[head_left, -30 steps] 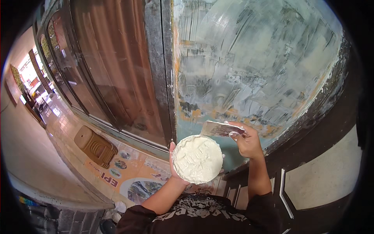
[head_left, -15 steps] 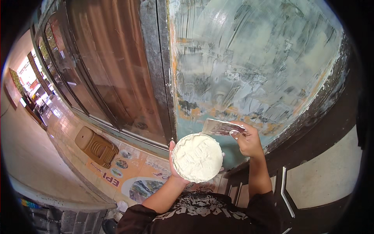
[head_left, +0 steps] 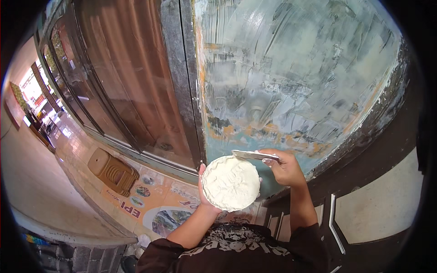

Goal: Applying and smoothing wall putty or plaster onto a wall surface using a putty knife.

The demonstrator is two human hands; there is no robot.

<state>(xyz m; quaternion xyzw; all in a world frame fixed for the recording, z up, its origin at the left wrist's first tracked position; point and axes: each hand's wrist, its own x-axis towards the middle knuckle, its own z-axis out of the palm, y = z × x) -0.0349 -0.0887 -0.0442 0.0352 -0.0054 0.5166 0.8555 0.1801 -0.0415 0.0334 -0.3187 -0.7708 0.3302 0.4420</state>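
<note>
My left hand (head_left: 207, 200) supports a round container heaped with creamy white putty (head_left: 231, 184), its fingers wrapped round the side and partly hidden beneath. In my right hand (head_left: 287, 169) is a flat putty scraper (head_left: 254, 155), gripped between thumb and fingers. Its blade points left, seen nearly edge-on, and its tip lies at the far rim of the putty. White smears mark the blade and my right fingertips. Just beyond both hands stands a wall panel (head_left: 291, 77) streaked with grey-white putty, with orange and teal patches along its lower part.
A dark-framed glass sliding door (head_left: 132, 82) with a brown curtain behind it adjoins the panel. On the left floor sits a brown plastic stool (head_left: 111, 170) beside a printed orange sheet (head_left: 154, 207). Dark wooden panelling with a pale inset (head_left: 382, 207) closes in on the right.
The scraper has shifted slightly left and down toward the putty's far rim, and its blade has turned from showing its face to nearly edge-on. My left hand and the putty have barely moved.
</note>
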